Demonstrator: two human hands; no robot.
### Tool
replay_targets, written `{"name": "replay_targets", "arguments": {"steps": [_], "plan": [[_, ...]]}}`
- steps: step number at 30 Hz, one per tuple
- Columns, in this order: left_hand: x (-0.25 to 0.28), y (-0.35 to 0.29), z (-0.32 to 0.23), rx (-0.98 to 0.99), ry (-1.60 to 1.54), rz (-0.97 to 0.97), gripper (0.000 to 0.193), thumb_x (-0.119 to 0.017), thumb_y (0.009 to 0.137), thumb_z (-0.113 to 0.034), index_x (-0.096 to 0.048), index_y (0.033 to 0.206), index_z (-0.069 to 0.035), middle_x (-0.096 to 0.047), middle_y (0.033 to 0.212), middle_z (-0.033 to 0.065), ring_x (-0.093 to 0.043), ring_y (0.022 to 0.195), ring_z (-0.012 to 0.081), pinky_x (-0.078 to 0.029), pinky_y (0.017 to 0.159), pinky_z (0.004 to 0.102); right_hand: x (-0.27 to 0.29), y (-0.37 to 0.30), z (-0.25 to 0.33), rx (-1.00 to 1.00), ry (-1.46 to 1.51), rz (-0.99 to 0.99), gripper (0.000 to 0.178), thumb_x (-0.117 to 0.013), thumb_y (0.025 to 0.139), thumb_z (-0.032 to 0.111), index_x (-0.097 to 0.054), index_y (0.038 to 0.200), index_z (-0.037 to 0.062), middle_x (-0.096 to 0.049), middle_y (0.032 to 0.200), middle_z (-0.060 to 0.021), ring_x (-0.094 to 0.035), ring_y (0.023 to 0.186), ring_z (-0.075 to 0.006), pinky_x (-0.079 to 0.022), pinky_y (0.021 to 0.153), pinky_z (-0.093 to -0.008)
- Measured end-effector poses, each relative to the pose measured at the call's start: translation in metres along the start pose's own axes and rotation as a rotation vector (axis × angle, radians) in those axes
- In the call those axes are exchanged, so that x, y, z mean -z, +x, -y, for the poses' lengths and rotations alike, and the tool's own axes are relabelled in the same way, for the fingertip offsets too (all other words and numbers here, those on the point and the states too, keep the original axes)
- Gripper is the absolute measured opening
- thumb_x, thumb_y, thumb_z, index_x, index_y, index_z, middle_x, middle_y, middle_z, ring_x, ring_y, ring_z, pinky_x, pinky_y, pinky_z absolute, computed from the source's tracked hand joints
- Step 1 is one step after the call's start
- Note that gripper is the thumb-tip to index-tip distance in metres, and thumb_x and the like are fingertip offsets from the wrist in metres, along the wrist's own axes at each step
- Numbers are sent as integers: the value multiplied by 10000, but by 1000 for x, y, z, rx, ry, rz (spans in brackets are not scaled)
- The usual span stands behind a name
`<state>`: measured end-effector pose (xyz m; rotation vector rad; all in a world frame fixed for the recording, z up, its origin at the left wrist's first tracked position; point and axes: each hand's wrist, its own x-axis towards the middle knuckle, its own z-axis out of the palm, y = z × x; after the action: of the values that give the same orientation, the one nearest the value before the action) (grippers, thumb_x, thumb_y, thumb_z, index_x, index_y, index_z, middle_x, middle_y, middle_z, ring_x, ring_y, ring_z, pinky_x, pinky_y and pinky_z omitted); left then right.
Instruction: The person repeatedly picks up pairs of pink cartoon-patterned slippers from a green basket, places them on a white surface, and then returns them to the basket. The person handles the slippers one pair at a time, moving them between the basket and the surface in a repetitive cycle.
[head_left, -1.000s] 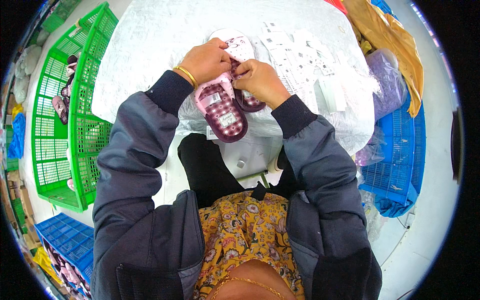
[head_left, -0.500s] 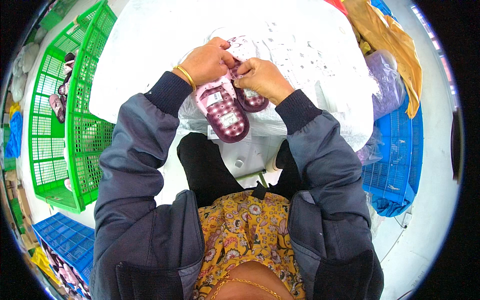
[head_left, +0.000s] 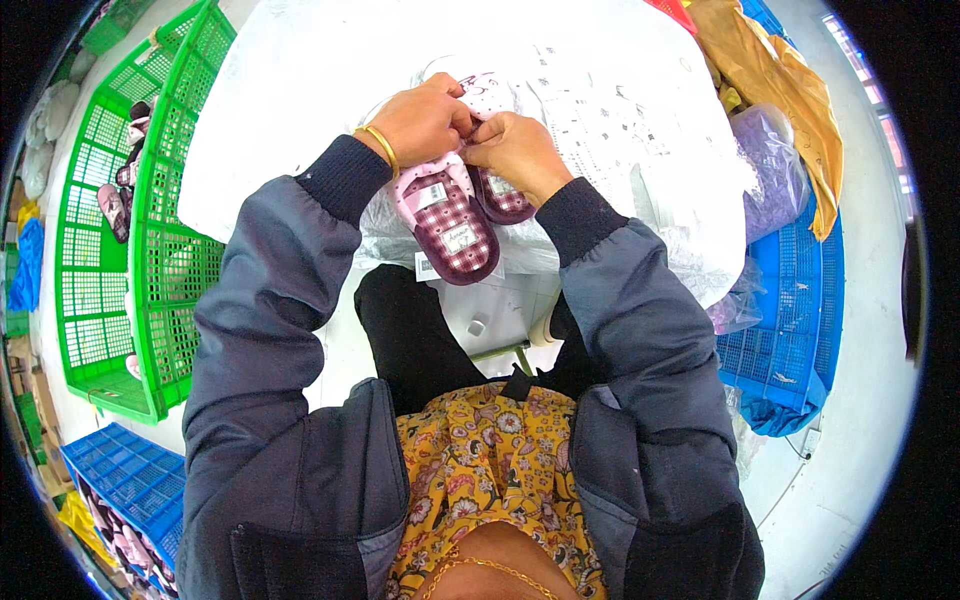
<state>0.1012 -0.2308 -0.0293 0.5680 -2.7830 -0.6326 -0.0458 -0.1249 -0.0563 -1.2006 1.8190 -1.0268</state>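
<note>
This is a footwear packing workshop. Stacked green crates point(head_left: 150, 200) and blue crates point(head_left: 790, 300) surround a white worktable point(head_left: 300, 110). Slippers point(head_left: 455, 215) lie in plastic bags.

Green crates point(head_left: 150, 200) crowding table's point(head_left: 300, 100) left edge; bags point(head_left: 770, 170) blocking right edge; far-left corner lying open.

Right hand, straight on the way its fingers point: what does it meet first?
The right hand points up-left, at the left hand. Its fingertips already meet the left hand's fingers over the toe of the checked slippers, so the left hand likely comes first; depth is unclear.
</note>
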Motion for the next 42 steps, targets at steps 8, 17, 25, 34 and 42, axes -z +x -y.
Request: {"name": "replay_targets", "arguments": {"steps": [8,17,25,34,42], "plan": [[-3,2,-17,10,294,-7,189,-579,783,-96,-658,955,-110,-513,1143,160,-628,852,315,-508,748,392,1,-14,13,20,35,5,249,-735,731,168,-644,859,-26,-667,733,-109,-646,659,-169,-491,612,-287],[8,-14,-33,-204,334,-362,198,-567,797,-55,-607,984,-105,-520,1135,84,-592,981,269,-527,750,366,3,-26,19,-42,414,-39,160,-635,866,127,-635,955,-6,-651,833,-30,-570,680,-94,-446,596,-221],[18,-33,-50,-197,124,-608,183,-628,754,-73,-598,931,-106,-556,1146,76,-556,1030,268,-483,834,373,3,-26,9,97,646,-22,137,-607,906,157,-595,955,30,-620,841,-26,-550,747,-87,-439,667,-220],[-6,-84,-49,-56,179,-412,213,-645,711,-114,-688,919,-112,-542,1218,106,-491,1119,321,-397,949,411,20,-65,35,318,287,11,89,-590,904,104,-583,964,39,-625,835,-23,-569,743,-83,-457,683,-226],[-15,-79,-38,-18,92,-402,276,-700,684,-155,-679,958,-139,-534,1235,73,-497,1125,304,-387,949,417,-13,-87,33,357,-297,-131,217,-608,766,40,-544,972,50,-635,716,-138,-636,661,-310,-489,612,-393]]}}
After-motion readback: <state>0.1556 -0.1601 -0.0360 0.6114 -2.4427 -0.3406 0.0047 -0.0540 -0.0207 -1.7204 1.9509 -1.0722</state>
